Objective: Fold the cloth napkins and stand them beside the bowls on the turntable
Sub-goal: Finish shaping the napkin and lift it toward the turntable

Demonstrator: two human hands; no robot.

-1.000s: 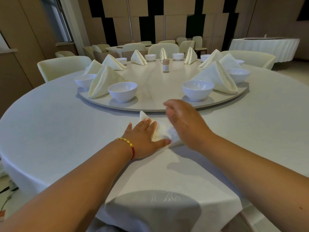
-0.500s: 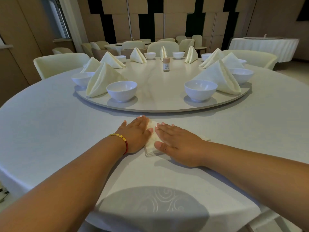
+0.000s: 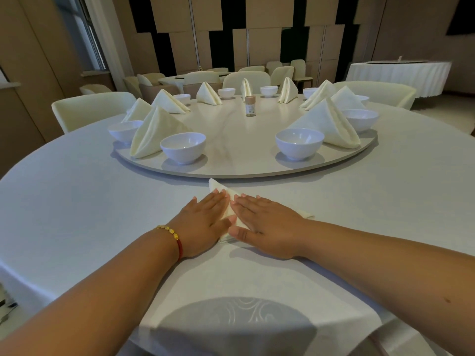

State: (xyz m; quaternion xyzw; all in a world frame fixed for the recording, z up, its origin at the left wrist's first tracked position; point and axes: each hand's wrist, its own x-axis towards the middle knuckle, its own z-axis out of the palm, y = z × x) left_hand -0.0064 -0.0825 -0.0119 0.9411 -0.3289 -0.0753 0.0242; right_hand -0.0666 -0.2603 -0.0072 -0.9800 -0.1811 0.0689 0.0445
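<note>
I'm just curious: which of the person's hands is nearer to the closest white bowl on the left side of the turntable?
The left hand. It lies flat on the napkin almost straight below that bowl; the right hand presses the napkin further to the right.

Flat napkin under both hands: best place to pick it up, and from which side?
Probably the far pointed corner of the napkin, approached from the turntable side. It juts out beyond the fingertips, while the left hand and right hand press flat over the rest.

Eight bowls (image 3: 183, 147), nine napkins (image 3: 154, 132), one bottle (image 3: 250, 106).
</note>
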